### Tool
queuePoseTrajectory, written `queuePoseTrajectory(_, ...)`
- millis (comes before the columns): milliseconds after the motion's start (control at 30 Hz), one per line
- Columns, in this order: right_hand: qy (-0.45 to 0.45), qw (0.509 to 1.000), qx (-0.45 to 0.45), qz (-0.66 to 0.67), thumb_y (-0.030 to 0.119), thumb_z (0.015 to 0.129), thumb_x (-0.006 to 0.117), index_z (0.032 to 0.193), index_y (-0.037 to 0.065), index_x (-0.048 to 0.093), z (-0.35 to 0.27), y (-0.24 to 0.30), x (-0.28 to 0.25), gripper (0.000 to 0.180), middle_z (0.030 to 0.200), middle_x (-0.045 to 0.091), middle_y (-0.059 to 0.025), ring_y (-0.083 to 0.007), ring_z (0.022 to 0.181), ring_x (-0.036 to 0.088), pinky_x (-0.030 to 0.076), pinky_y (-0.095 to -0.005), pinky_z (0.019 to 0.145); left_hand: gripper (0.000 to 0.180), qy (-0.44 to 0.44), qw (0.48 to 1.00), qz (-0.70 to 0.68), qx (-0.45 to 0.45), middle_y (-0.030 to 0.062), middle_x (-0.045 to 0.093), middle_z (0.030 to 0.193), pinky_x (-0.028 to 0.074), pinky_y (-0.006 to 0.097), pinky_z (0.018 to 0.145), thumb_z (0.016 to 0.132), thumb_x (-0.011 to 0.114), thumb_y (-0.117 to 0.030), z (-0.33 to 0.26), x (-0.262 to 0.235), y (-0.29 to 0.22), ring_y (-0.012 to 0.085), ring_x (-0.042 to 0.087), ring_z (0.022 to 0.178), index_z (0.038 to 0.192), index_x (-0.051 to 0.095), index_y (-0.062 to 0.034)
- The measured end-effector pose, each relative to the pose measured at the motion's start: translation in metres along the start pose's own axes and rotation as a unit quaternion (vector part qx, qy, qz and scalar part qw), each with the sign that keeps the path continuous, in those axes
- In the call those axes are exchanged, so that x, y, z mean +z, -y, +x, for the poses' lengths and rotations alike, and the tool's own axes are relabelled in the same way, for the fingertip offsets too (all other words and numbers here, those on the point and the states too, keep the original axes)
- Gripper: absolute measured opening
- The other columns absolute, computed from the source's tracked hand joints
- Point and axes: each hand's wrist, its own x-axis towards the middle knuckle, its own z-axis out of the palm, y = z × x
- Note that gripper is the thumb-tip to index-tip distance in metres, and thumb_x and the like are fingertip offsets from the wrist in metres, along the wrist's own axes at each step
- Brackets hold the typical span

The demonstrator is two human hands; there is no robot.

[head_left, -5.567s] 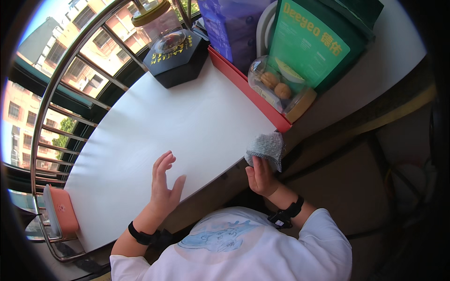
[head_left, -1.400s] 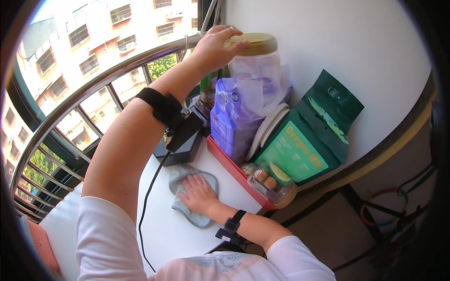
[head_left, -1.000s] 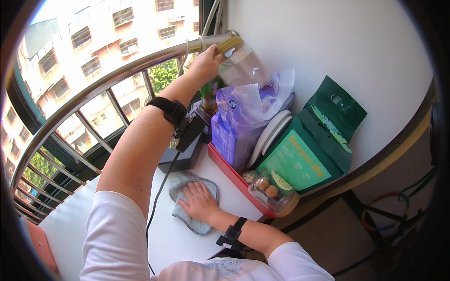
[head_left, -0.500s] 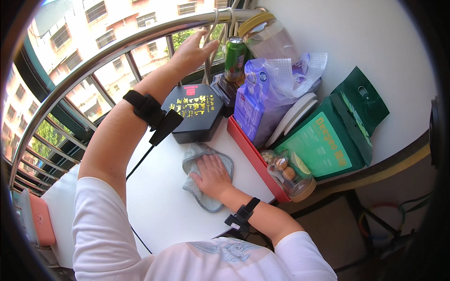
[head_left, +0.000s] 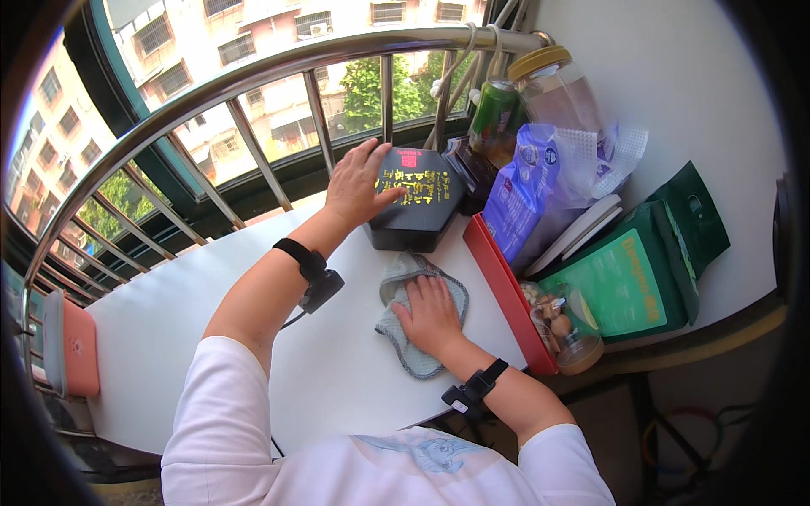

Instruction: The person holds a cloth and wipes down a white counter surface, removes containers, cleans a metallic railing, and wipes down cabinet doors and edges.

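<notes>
Fingers of the right hand (head_left: pixel 432 319), just right of frame centre: loosely extended, slightly parted, palm down on the cloth, pressing rather than pinching. Fingers of the left hand (head_left: pixel 364 187), upper centre: spread wide, thumb apart, gripping nothing; laid over the left part of the black box, firmness of contact cannot be told.

Cloth (head_left: pixel 413 356): grey-blue, dark-edged, directly beneath the right hand; long axis roughly top to bottom of frame, upper left corner folded over. Black box (head_left: pixel 429 221): six-sided, gold and red marks on the lid, no clear long axis; lies up-frame of the right fingertips, just beyond the cloth's top edge; left hand the nearer.

White table (head_left: pixel 337 371): beneath both. Red tray (head_left: pixel 510 302), right of the cloth: bears a purple pack (head_left: pixel 519 194) and a green pouch (head_left: pixel 620 291). Small clear jar (head_left: pixel 578 341): tilted, at the tray's near end. Green can (head_left: pixel 496 114): upper right, behind the box. Pink container (head_left: pixel 78 350): far left. Metal railing (head_left: pixel 245 76): curved, across upper left
</notes>
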Motion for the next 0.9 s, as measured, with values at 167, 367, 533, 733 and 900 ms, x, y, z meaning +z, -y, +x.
queuePoseTrajectory(167,-0.008,1.000,-0.001,0.002,0.038,0.088,0.052,0.113,-0.004,0.056,-0.002,0.004,0.003,0.049,0.114,0.054,-0.0237,-0.0390,0.112,0.047,0.030,-0.0495,0.105,0.103,0.213,0.975,-0.022,-0.064,0.0182,0.030,0.148,0.018,0.048,0.113,0.072,0.052,-0.078,0.063,0.026,-0.024,0.0332,0.021,0.140,0.143,0.033,-0.0057)
queuePoseTrajectory(367,-0.029,1.000,-0.003,0.005,0.037,0.089,0.052,0.113,-0.004,0.057,-0.003,0.006,0.004,0.048,0.113,0.054,-0.0221,-0.0380,0.112,0.047,0.030,-0.0486,0.106,0.122,0.276,0.951,-0.009,-0.140,0.0223,0.031,0.146,0.010,0.060,0.110,0.057,0.055,-0.087,0.081,0.054,-0.041,0.0390,0.018,0.140,0.143,0.032,-0.0043)
queuePoseTrajectory(533,-0.025,0.999,0.007,0.024,0.035,0.088,0.053,0.112,-0.005,0.057,-0.004,0.000,-0.001,0.046,0.112,0.054,-0.0221,-0.0387,0.114,0.046,0.029,-0.0486,0.106,0.112,0.261,0.953,0.021,-0.155,0.0217,0.033,0.143,0.009,0.061,0.109,0.058,0.057,-0.084,0.062,0.040,-0.042,0.0377,0.020,0.139,0.143,0.036,-0.0131)
queuePoseTrajectory(733,0.007,0.996,0.084,-0.016,0.036,0.090,0.052,0.128,-0.009,0.043,-0.024,-0.005,0.002,0.060,0.134,0.040,-0.0305,-0.0454,0.128,0.033,0.022,-0.0513,0.110,0.111,0.301,0.937,0.045,-0.169,0.0217,0.029,0.146,0.007,0.060,0.110,0.060,0.056,-0.084,-0.015,-0.015,-0.006,0.0392,0.015,0.141,0.143,0.036,-0.0138)
queuePoseTrajectory(900,0.065,0.978,0.193,-0.047,0.045,0.094,0.039,0.136,-0.009,0.033,0.014,-0.007,0.021,0.069,0.143,0.030,-0.0310,-0.0428,0.136,0.023,0.009,-0.0480,0.114,0.115,0.357,0.914,0.052,-0.188,0.0244,0.022,0.150,0.006,0.058,0.111,0.058,0.057,-0.086,-0.096,-0.077,0.028,0.0401,0.010,0.142,0.146,0.030,-0.0173)
